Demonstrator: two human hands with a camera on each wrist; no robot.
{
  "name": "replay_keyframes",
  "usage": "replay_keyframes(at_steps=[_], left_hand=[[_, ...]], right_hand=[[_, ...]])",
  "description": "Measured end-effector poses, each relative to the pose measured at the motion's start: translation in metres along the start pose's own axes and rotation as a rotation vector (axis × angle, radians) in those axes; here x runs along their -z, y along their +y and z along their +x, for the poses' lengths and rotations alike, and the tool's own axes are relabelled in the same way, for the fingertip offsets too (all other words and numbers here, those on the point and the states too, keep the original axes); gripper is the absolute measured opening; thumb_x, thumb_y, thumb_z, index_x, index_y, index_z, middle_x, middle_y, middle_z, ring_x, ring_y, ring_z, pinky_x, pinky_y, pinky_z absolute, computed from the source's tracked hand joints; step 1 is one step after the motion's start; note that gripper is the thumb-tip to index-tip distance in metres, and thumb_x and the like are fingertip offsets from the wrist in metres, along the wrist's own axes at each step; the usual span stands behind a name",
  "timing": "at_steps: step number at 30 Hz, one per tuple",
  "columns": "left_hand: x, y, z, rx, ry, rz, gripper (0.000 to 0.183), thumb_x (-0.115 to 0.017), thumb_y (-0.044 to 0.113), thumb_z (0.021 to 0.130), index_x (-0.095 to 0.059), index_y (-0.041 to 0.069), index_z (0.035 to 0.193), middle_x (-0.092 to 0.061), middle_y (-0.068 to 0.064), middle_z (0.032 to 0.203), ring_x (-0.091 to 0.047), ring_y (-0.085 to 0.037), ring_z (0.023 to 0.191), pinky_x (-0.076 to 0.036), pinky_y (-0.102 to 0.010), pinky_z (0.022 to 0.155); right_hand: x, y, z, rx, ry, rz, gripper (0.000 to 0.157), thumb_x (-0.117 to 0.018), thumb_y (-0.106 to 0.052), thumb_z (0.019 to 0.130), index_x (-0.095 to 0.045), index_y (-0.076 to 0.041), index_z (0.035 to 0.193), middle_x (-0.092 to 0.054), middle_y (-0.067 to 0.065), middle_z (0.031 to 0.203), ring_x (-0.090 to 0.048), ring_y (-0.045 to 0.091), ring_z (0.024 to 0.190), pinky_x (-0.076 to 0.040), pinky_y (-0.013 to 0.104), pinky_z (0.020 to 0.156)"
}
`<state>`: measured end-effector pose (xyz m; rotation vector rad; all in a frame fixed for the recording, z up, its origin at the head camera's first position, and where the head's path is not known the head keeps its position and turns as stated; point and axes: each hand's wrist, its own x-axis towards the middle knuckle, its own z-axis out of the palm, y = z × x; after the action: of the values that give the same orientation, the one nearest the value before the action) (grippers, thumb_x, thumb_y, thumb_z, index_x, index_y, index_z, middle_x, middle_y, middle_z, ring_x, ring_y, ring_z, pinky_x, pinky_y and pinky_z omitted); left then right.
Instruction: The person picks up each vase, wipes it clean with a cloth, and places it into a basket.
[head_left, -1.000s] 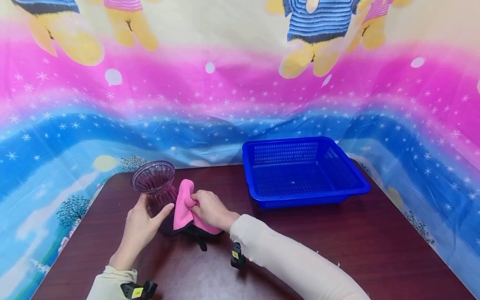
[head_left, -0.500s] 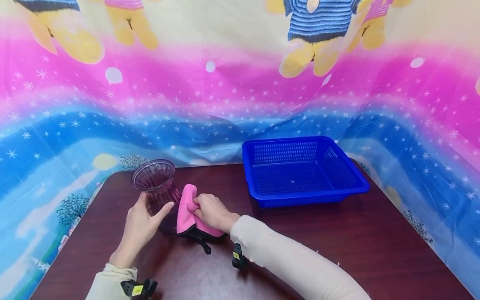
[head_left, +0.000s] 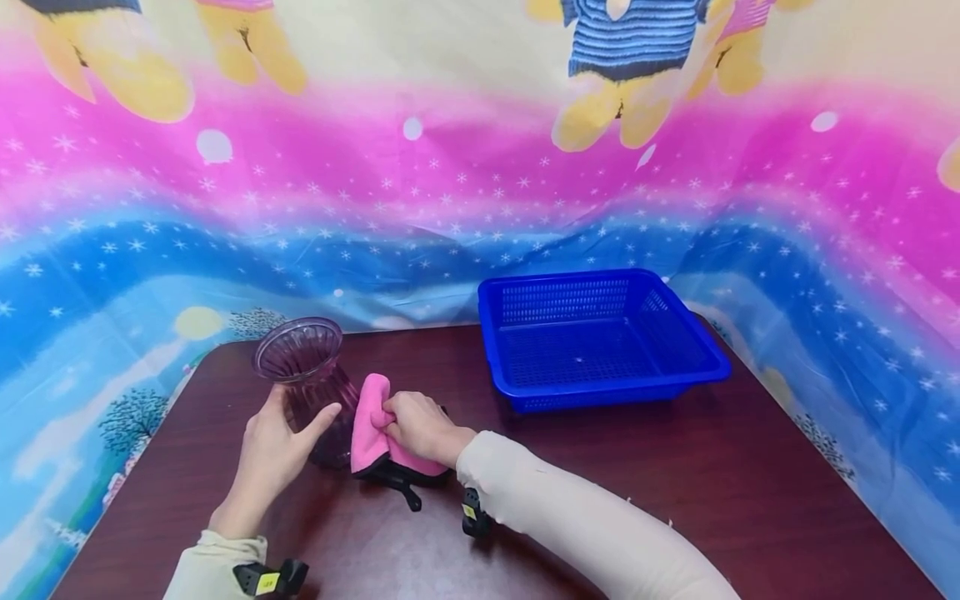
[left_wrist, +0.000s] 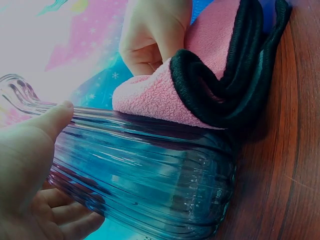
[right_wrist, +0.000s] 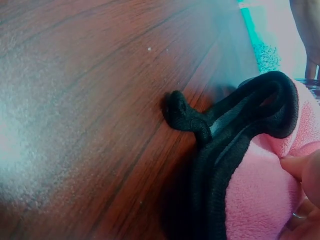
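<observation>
Glass vase (head_left: pixel 318 393) stands on table (head_left: pixel 712 467), likely heavy, slick and breakable | left hand (head_left: pixel 273 442), half open, curves thumb and fingers round its waist, probably the surest hold | right hand (head_left: pixel 422 427), nearly closed, pinches soft-looking pink cloth (head_left: pixel 370 435) against the vase's side

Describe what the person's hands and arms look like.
The left hand and right hand wear no gloves. Pale cream sleeves cover both arms to the wrist. Each wrist carries a small black device bearing a yellow label whose print is too small to read.
</observation>
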<state>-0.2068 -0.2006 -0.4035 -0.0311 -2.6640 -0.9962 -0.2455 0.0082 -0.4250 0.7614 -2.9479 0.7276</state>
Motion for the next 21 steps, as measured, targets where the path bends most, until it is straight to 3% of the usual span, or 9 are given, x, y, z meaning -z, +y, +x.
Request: replay_keyframes(at_steps=[21], left_hand=[[0.0012, 0.0026, -0.0005, 0.011, -0.012, -0.002, 0.072, -0.071, 0.046, 0.091, -0.045, 0.0, 0.139, -0.061, -0.036, 0.129, -0.061, -0.051, 0.117, -0.051, -0.064, 0.097]], right_hand=[[-0.005, 0.0037, -0.002, -0.017, -0.017, -0.001, 0.031, -0.069, -0.022, 0.096, -0.056, -0.018, 0.069, -0.047, -0.005, 0.066, -0.049, 0.008, 0.068, -0.039, 0.026, 0.058]])
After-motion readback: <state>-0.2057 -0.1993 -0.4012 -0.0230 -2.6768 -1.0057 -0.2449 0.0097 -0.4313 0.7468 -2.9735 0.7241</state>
